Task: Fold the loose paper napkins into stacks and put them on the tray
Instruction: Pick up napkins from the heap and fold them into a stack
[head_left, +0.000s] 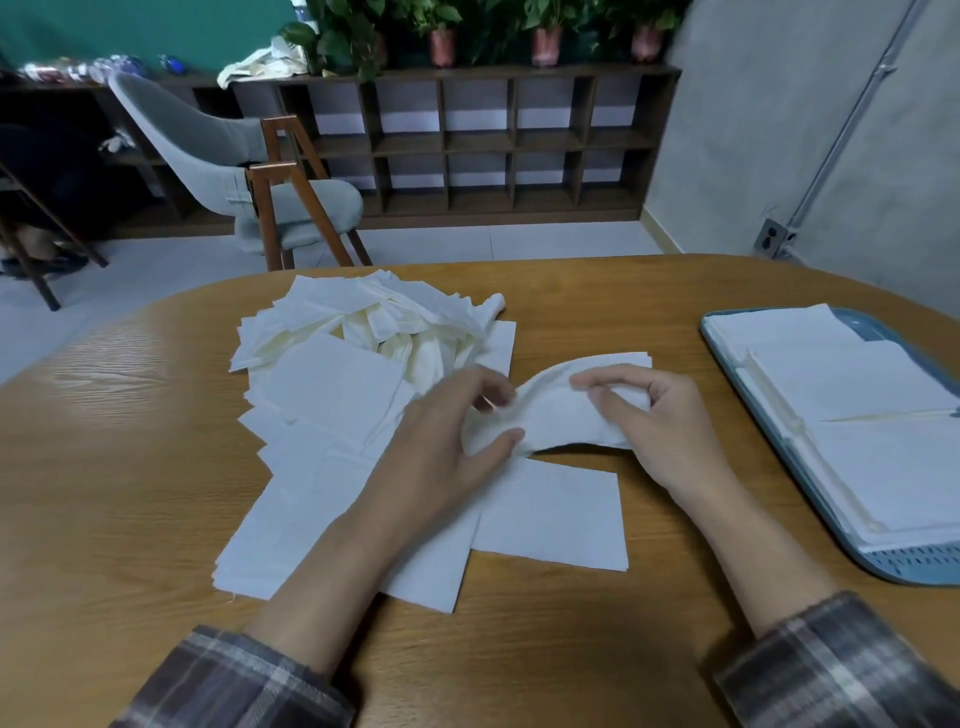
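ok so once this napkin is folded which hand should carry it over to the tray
Right hand, probably: it pinches the napkin and the tray lies on its side. The left hand would have to cross over.

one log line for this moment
step: folding napkin | left hand: pinches napkin | right hand: pinches napkin | loose pile: on table | tray: holds folded stacks

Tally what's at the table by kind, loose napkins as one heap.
hands: 2 (left hand, right hand)
held napkin: 1, pinched by both hands
heap: 1
tray: 1
total: 5
The stacks on the tray overlap, so they are not counted.
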